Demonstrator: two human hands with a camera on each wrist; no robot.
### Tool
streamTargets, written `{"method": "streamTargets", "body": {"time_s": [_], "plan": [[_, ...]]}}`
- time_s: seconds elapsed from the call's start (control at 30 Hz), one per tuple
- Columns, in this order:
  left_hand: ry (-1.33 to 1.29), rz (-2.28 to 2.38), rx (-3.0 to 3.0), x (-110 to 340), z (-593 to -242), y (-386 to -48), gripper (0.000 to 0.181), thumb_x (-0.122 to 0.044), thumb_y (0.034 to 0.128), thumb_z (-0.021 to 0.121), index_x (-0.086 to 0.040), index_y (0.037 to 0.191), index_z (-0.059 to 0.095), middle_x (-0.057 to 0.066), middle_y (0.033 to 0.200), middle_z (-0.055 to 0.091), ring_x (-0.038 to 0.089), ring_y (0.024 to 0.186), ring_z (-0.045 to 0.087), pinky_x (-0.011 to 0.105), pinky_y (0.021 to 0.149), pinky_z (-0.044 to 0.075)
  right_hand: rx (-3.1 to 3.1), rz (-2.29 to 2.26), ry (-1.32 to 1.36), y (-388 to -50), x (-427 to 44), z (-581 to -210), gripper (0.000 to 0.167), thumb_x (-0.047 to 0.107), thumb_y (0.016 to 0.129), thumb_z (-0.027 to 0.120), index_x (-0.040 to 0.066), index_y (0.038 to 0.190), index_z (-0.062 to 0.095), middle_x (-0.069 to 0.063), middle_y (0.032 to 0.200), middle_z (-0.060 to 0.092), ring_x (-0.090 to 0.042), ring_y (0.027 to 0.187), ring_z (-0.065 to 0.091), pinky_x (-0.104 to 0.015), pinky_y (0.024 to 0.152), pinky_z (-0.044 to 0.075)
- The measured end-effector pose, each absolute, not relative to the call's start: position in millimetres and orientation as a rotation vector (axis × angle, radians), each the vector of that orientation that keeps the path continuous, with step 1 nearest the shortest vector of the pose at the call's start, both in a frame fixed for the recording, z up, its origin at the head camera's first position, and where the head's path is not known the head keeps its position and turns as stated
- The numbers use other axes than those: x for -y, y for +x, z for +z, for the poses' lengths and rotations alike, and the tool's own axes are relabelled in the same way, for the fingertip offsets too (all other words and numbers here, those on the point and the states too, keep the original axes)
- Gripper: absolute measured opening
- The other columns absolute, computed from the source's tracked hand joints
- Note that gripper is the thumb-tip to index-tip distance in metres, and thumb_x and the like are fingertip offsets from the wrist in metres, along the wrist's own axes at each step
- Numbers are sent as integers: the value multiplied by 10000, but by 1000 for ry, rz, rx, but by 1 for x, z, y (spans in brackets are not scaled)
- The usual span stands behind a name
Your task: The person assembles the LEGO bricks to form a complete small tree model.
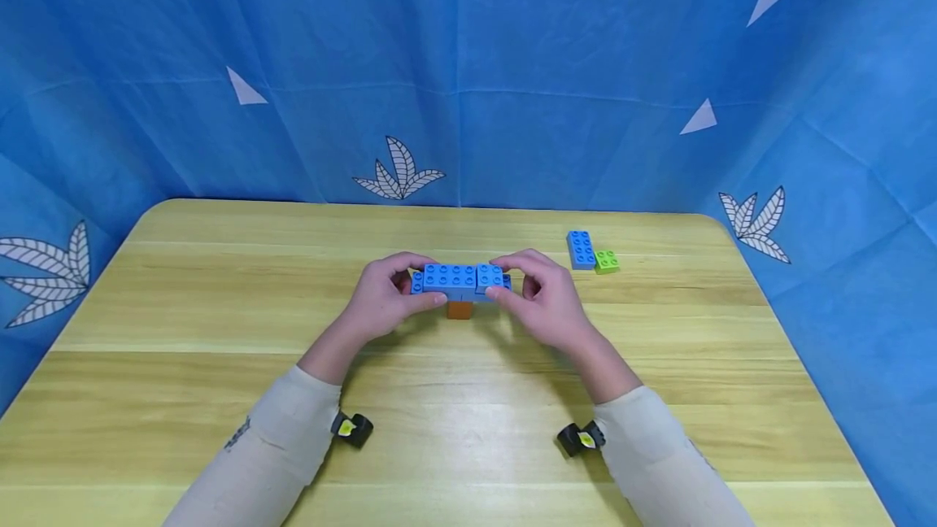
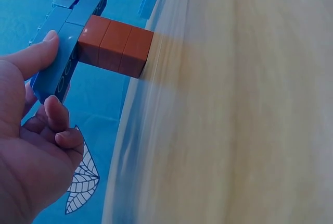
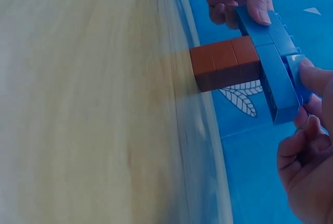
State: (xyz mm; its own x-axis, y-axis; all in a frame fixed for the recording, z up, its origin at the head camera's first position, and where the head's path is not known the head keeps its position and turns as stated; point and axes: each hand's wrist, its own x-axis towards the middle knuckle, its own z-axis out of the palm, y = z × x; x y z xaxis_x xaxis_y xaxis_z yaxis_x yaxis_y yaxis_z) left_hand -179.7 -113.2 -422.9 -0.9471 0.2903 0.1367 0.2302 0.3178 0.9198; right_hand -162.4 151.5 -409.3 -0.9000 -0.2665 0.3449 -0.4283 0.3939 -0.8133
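A column of three orange-brown bricks (image 2: pixel 112 46) stands upright on the table, carrying a lower row of two long blue bricks (image 3: pixel 278 86) end to end. Over that row lies another long blue brick (image 1: pixel 449 276), with a small square blue brick (image 1: pixel 489 276) beside its right end. My left hand (image 1: pixel 384 296) grips the left part of the blue bricks, thumb on the near side and fingers behind. My right hand (image 1: pixel 547 299) pinches the small blue brick between thumb and forefinger. That brick looks slightly tilted in the right wrist view; whether it is fully seated I cannot tell.
At the back right of the wooden table (image 1: pixel 220 291) lie a loose long blue brick (image 1: pixel 581 250) and a square green brick (image 1: pixel 606 261), side by side. A blue patterned cloth (image 1: pixel 512 145) hangs behind the table and along its sides.
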Motion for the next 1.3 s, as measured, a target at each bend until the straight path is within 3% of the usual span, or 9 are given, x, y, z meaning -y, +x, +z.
{"method": "streamTargets", "body": {"time_s": [0.23, 0.47, 0.73, 0.9, 1.03, 1.17, 1.3], "plan": [[497, 1743, -2505, 111, -423, -181, 351, -198, 810, 864, -105, 1122, 734, 88, 877, 576, 257, 680, 454, 282, 564, 337, 2542, 1452, 682, -168, -152, -408, 242, 174, 890, 784, 154, 1125, 731, 70, 1041, 644, -180, 572, 425, -297, 528, 367], [522, 1740, -2529, 109, -421, -182, 322, -185, 811, 862, -108, 1101, 744, 70, 888, 592, 261, 695, 465, 294, 579, 345, 2541, 1318, 793, -171, -152, -408, 251, 184, 914, 758, 102, 1145, 706, 20, 1070, 643, -159, 579, 431, -295, 534, 388], [506, 1705, -2553, 110, -420, -182, 323, -186, 824, 851, -106, 1115, 736, 72, 884, 581, 256, 678, 455, 295, 573, 342, 2560, 1274, 790, -171, -150, -410, 292, 213, 914, 762, 110, 1178, 693, 28, 1073, 634, -223, 570, 451, -300, 531, 393], [499, 1659, -2563, 109, -419, -180, 346, -210, 822, 854, -118, 1133, 731, 73, 868, 570, 253, 669, 456, 297, 569, 341, 2611, 1297, 625, -165, -155, -416, 470, 245, 836, 843, 124, 1258, 672, 45, 1113, 631, -178, 586, 432, -305, 535, 387], [491, 1631, -2573, 108, -417, -179, 362, -216, 816, 860, -123, 1141, 729, 80, 879, 576, 256, 683, 468, 304, 579, 348, 2659, 1302, 441, -162, -168, -424, 582, 243, 758, 905, 101, 1268, 662, -14, 1141, 654, -204, 589, 422, -328, 533, 372], [481, 1631, -2575, 108, -417, -179, 370, -216, 811, 864, -124, 1144, 729, 91, 887, 577, 255, 696, 472, 306, 588, 352, 2711, 1312, 161, -158, -188, -429, 486, 233, 799, 868, 84, 1220, 678, -59, 1084, 686, -245, 661, 482, -358, 597, 396], [486, 1632, -2578, 107, -419, -180, 382, -221, 814, 861, -124, 1157, 725, 97, 891, 578, 250, 691, 471, 303, 581, 350, 2719, 1238, -145, -157, -205, -435, 385, 279, 869, 797, 58, 1168, 700, -68, 1006, 699, -260, 869, 591, -397, 756, 446]]}}
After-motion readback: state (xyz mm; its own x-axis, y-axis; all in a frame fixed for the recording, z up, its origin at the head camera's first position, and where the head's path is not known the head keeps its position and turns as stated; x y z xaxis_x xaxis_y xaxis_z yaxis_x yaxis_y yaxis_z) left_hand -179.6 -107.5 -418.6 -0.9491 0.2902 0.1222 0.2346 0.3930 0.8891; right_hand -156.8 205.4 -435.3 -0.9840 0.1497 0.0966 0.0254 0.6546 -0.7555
